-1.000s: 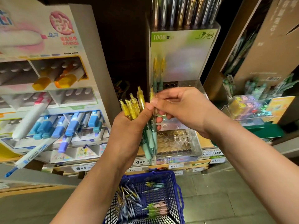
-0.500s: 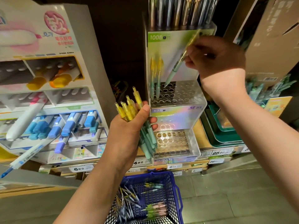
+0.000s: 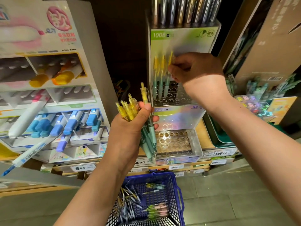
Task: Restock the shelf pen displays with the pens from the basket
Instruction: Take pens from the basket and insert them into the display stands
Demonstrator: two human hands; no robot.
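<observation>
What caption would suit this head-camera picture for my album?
Right hand slots a yellow-green pen into the upper clear rack while left hand grips a bunch more.

The bundled pens [image 3: 130, 110] have clear yellow tops and mint-green barrels, as do the standing pens [image 3: 161, 75] in the display [image 3: 179, 118], whose panels shimmer holographic rainbow. The basket [image 3: 177, 193] is a dark blue lattice, and the markers [image 3: 73, 121] toward the left edge of the shelf [image 3: 63, 168] have blue caps on white bodies.

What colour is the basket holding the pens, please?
The basket is dark blue, clearest in the head view.
</observation>
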